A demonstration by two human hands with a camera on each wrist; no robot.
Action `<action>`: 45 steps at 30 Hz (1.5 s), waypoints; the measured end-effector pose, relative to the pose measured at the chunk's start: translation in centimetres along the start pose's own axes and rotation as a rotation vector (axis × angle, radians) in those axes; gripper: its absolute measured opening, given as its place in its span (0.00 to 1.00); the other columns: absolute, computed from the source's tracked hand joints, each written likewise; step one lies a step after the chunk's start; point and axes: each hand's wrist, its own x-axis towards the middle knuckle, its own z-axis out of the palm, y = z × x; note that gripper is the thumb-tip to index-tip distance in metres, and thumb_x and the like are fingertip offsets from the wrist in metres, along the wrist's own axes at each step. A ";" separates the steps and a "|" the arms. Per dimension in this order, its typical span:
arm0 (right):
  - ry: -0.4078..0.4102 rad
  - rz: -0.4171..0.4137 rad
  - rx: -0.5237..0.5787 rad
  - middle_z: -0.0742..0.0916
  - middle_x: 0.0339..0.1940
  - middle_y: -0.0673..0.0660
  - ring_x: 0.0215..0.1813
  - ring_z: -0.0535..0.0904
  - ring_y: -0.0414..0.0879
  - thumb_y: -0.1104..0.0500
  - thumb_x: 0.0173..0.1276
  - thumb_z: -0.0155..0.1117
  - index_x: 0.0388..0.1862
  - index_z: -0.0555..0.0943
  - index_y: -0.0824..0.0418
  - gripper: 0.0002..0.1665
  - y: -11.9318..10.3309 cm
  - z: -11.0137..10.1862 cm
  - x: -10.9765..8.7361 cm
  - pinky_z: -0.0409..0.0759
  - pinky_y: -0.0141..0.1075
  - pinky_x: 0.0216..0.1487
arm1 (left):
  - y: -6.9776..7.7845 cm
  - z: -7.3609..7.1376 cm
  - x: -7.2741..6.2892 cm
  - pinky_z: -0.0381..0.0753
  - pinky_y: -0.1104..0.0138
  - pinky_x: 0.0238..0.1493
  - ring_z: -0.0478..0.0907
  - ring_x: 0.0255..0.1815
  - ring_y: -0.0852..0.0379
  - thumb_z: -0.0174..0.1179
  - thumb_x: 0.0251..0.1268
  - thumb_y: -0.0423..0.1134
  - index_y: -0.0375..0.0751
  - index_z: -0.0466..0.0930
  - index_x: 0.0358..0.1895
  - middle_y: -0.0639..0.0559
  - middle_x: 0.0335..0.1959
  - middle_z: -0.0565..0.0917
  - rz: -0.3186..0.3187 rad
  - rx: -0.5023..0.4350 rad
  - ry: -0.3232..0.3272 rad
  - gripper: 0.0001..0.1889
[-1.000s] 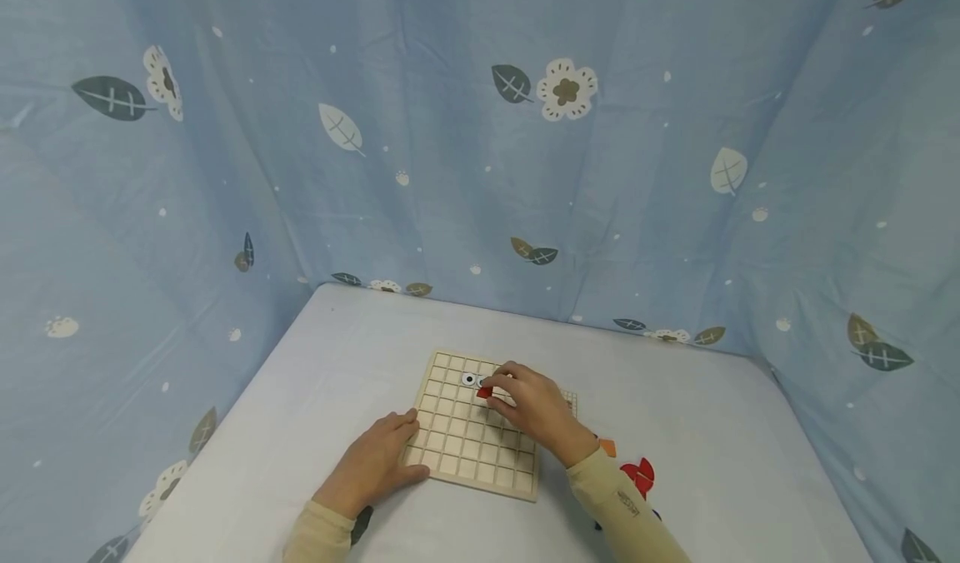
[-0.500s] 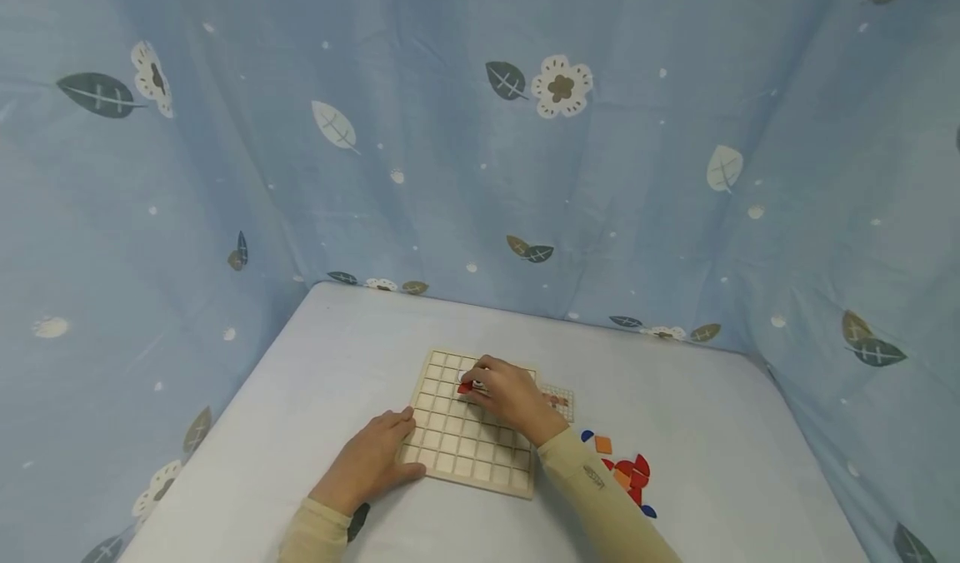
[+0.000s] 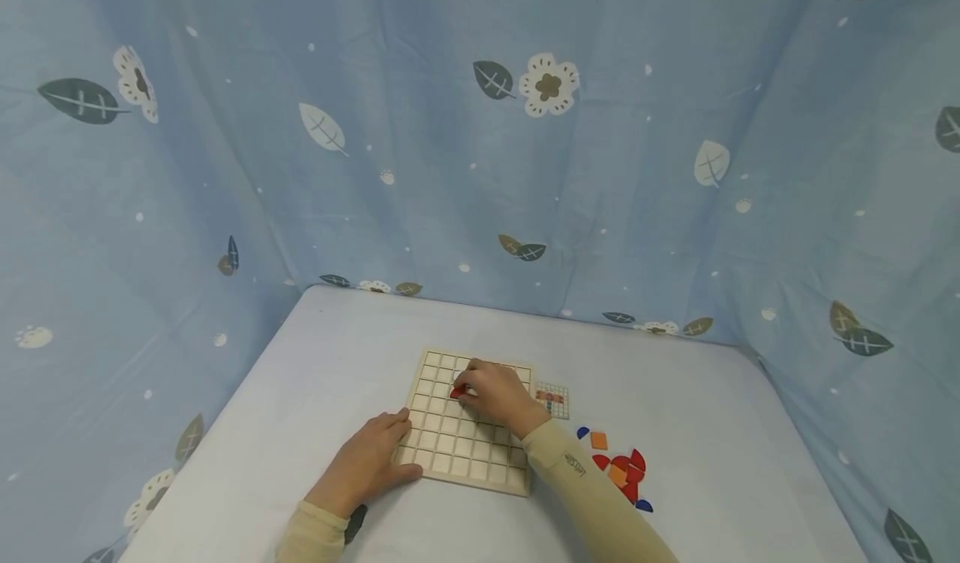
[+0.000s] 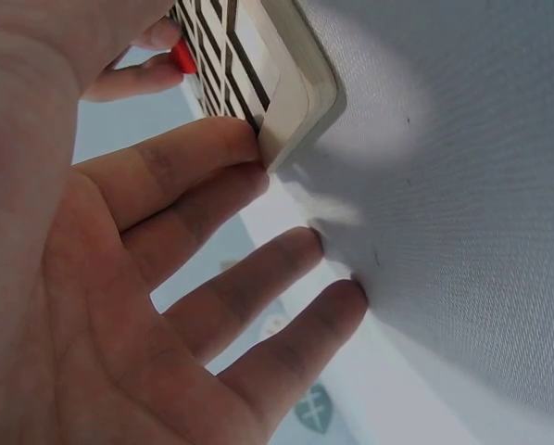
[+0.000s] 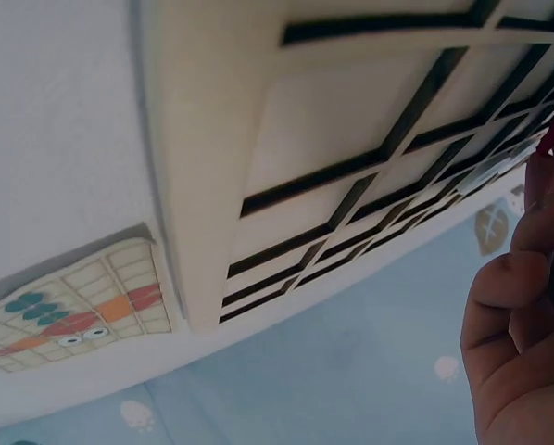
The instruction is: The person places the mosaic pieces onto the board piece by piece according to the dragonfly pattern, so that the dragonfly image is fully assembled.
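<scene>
Where the right hand (image 3: 498, 395) was: above the upper part of the board (image 3: 453, 446), its forearm reaching in from the lower right.
Right fingers: pinching the red piece (image 3: 457, 392), with the tip of the thumb set against it from below.
Red piece: over the board, left of its middle and toward the far side; partly covered by the hand, so whether it touched the grid could not be told.
Left hand (image 3: 367, 463): resting at the near left corner of the board.
Left fingers: spread, with gaps between them; the index finger touched the corner of the board, while the outer fingertips rested on the tabletop (image 3: 360, 334).
Board: flat on the tabletop, pale wood, divided into square cells by raised lines.
Card (image 3: 552, 400): just beside the right edge of the board, bearing a printed grid and a figure in red, orange and teal with two eyes.
Loose pieces: right of the board and nearer the person than the card; red pieces (image 3: 632, 474) in a cluster with an orange piece (image 3: 617, 475) among them, a blue piece (image 3: 643, 505) at the near end, and an orange square (image 3: 598, 440) beside another blue piece (image 3: 582, 432).
Sleeves: tan, the right sleeve (image 3: 592, 496) marked with dark lettering.
Backdrop (image 3: 405, 205): blue cloth, printed with leaves and flowers.
</scene>
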 end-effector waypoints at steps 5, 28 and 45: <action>-0.012 0.021 0.005 0.86 0.42 0.47 0.38 0.81 0.36 0.51 0.66 0.75 0.47 0.90 0.51 0.12 0.0 0.2 0.1 0.83 0.28 0.38 | 0.0 0.1 0.1 0.71 0.47 0.70 0.71 0.68 0.36 0.77 0.52 0.53 0.30 0.79 0.62 0.38 0.69 0.75 0.003 -0.005 0.001 0.38; -0.012 0.027 -0.082 0.86 0.42 0.47 0.38 0.82 0.37 0.53 0.68 0.72 0.45 0.90 0.49 0.08 -0.6 0.3 0.3 0.83 0.27 0.38 | -0.1 0.2 -0.1 0.72 0.48 0.69 0.72 0.67 0.36 0.77 0.52 0.53 0.30 0.80 0.60 0.37 0.68 0.75 0.017 -0.002 0.009 0.37; 0.043 0.003 -0.095 0.84 0.44 0.50 0.35 0.82 0.37 0.52 0.68 0.72 0.49 0.89 0.51 0.12 -0.9 0.5 -0.6 0.80 0.25 0.30 | 0.0 0.2 0.2 0.72 0.48 0.69 0.72 0.67 0.35 0.77 0.53 0.53 0.29 0.79 0.60 0.37 0.69 0.75 0.017 0.011 0.007 0.37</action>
